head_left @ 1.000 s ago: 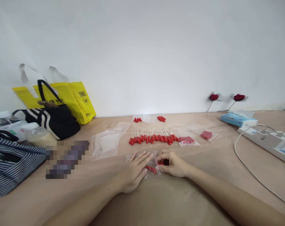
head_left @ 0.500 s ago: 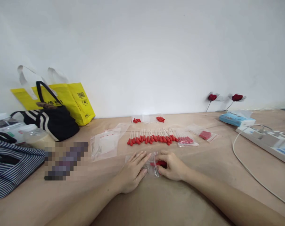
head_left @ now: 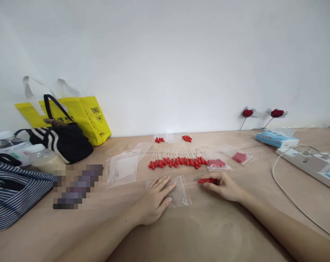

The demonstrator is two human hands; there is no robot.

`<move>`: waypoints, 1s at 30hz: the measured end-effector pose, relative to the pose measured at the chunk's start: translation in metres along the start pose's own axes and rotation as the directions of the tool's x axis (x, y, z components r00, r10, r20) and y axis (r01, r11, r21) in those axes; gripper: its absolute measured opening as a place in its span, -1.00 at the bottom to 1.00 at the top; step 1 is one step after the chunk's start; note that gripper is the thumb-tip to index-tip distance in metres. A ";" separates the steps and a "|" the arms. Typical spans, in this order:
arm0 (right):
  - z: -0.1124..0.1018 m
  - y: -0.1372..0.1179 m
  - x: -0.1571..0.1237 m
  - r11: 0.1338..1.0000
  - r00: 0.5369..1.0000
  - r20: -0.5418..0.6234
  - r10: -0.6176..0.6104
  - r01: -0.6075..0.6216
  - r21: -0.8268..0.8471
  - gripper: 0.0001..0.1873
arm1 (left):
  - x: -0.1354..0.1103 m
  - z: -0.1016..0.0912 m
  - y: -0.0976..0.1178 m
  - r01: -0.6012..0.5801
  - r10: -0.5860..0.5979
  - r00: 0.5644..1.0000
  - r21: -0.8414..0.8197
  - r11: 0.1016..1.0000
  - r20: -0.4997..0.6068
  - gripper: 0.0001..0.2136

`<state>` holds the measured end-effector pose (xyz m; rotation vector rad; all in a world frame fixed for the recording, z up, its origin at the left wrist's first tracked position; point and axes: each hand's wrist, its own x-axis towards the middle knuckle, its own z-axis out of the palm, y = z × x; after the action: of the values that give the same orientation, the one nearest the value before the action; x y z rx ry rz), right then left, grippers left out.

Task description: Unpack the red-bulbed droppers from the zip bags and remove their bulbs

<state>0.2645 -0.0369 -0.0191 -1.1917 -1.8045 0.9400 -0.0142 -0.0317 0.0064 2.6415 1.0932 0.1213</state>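
Note:
My left hand [head_left: 155, 200] lies flat with its fingers outstretched on a clear zip bag [head_left: 182, 194], whose red-striped opening faces right. My right hand [head_left: 226, 186] is to the right of that bag, apart from it, with its fingers pinched on a small bunch of red-headed sticks [head_left: 207, 181]. Their pale shafts point left toward the bag and show only faintly. Beyond both hands is a row of red-headed sticks [head_left: 178, 161], heads toward me. At the row's right end, a filled clear bag [head_left: 219, 165] holds several more.
Flat clear bags [head_left: 123, 167] lie left of the row; a bag with red contents [head_left: 239, 157] lies right. Small red pieces [head_left: 186, 138] sit by the wall. Further out are a yellow bag [head_left: 99, 123], a striped pouch [head_left: 17, 196], a tissue pack [head_left: 276, 138] and a power strip [head_left: 312, 163] with a cable.
My right hand has moved right, away from the zip bag's opening, carrying the red-headed sticks with it. The left hand has stayed flat on the bag.

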 end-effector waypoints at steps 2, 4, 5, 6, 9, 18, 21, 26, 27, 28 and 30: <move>-0.015 0.008 -0.004 0.996 0.993 -0.086 0.079 -0.076 0.038 -0.72 | -0.001 -0.001 0.000 0.010 -0.010 1.000 -0.009 1.000 0.003 -0.59; -0.028 0.013 -0.007 0.993 0.972 -0.204 0.114 -0.106 0.052 -0.69 | -0.002 -0.002 0.001 0.017 -0.018 1.000 -0.048 0.999 -0.021 -0.61; -0.031 0.014 -0.008 0.994 0.957 -0.268 0.110 -0.102 0.045 -0.68 | -0.003 -0.003 0.001 0.014 -0.018 0.999 -0.078 0.997 -0.050 -0.62; -0.031 0.013 -0.008 0.996 0.939 -0.332 0.091 -0.087 0.029 -0.67 | -0.003 -0.004 0.002 0.008 -0.019 0.995 -0.114 0.993 -0.093 -0.64; -0.017 0.002 -0.006 0.996 0.881 -0.469 -0.059 0.019 -0.090 -0.70 | 0.002 -0.005 0.010 0.004 -0.074 0.972 -0.299 0.954 -0.222 -0.69; 0.054 -0.029 0.011 0.653 0.728 -0.093 -0.679 0.541 -0.531 -0.56 | 0.052 -0.006 0.047 0.152 -0.430 0.887 -0.986 -0.068 0.166 -0.82; 0.056 -0.032 0.016 0.644 0.739 -0.018 -0.674 0.575 -0.505 -0.50 | 0.058 -0.011 0.043 0.213 -0.493 0.848 -0.977 -0.025 0.197 -0.85; 0.039 -0.031 0.011 0.736 0.833 0.011 -0.553 0.495 -0.461 -0.47 | 0.078 -0.040 0.009 0.378 -0.562 0.809 -0.885 0.272 0.173 -0.88; 0.035 -0.028 0.008 0.751 0.849 0.007 -0.529 0.472 -0.462 -0.53 | 0.086 -0.047 0.000 0.397 -0.570 0.806 -0.860 0.319 0.161 -0.88; 0.031 -0.025 0.005 0.767 0.863 0.001 -0.505 0.450 -0.457 -0.59 | 0.095 -0.053 -0.009 0.421 -0.585 0.798 -0.830 0.366 0.147 -0.90; 0.025 -0.019 -0.001 0.796 0.885 -0.012 -0.466 0.414 -0.442 -0.70 | 0.114 -0.062 -0.024 0.476 -0.623 0.773 -0.757 0.447 0.119 -0.89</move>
<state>0.2357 -0.0474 -0.0139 -0.9748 -2.1257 0.1953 0.0392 0.0787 0.0557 1.4395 1.4954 0.5557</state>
